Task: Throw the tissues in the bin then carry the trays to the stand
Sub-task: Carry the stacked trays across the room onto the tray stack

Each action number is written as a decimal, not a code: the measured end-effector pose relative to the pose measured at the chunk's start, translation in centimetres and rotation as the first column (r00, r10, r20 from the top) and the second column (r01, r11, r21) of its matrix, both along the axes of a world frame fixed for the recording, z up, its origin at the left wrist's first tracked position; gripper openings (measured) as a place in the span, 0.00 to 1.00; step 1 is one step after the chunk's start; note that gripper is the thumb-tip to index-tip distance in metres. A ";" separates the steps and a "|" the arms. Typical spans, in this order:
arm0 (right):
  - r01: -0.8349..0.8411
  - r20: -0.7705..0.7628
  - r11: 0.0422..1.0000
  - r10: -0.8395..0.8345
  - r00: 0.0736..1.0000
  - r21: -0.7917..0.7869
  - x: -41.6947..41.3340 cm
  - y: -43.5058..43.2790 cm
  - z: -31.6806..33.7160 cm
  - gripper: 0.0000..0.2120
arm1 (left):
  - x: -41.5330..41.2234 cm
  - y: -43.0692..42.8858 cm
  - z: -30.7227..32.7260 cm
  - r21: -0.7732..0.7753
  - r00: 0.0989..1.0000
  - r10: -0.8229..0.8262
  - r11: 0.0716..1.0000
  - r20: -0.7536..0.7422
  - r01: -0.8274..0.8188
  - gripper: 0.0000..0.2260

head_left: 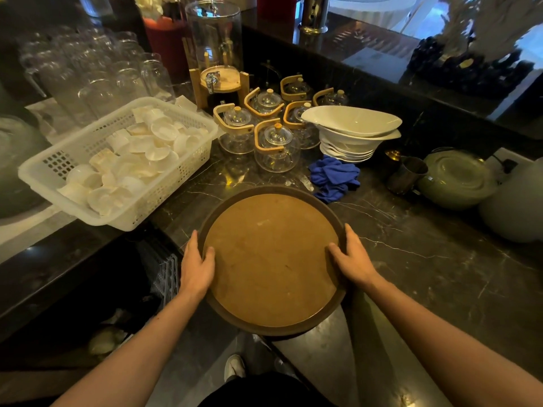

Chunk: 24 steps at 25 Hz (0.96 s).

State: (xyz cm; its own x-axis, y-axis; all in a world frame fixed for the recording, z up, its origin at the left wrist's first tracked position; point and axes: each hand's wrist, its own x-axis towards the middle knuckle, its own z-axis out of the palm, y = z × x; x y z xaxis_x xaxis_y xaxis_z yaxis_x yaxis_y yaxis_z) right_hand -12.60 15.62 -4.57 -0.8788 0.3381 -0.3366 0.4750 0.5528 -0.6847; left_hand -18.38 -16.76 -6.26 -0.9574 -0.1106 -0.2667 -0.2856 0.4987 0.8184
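Observation:
A round tray (271, 257) with a dark rim and a brown cork-like face lies at the near edge of the dark marble counter, its near part jutting past the edge. My left hand (197, 267) grips the rim on the left side, thumb lying on the tray's face. On the right side my right hand (351, 258) holds the rim the same way. Nothing lies on the tray. Pale crumpled tissues (105, 339) show in the dark space below the counter at the lower left.
A white plastic basket (50, 167) of small white dishes overhangs the counter at left. Behind the tray stand glass teapots (276, 146), a drink dispenser (217, 45), stacked white bowls (352, 130) and a blue cloth (333, 177). A metal cup (407, 174) and green lidded pot (457, 177) sit at right.

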 end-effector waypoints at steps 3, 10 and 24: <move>0.224 -0.065 0.945 -0.246 0.967 -0.240 0.5 -1.6 -0.9 0.34 | -0.3 0.0 -0.3 0.210 0.991 0.131 0.968 0.032 -0.135 0.25; 0.352 -0.040 0.857 -0.395 0.918 -0.376 0.3 -1.7 -1.9 0.30 | -0.3 0.4 -0.2 0.289 0.978 0.191 0.934 0.086 -0.208 0.24; 0.275 0.010 0.882 -0.301 0.953 0.383 1.4 -2.6 -2.1 0.19 | 0.1 -1.4 -0.9 -0.268 0.993 -0.116 0.957 0.002 0.113 0.26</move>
State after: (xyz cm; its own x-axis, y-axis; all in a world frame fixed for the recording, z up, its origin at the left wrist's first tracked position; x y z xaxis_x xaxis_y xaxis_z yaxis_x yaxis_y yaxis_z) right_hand -11.21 13.00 -6.71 -0.7031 0.6851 -0.1905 0.6899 0.5923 -0.4163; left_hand -18.27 -18.21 -7.14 -0.9711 -0.0656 -0.2296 -0.2038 0.7287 0.6538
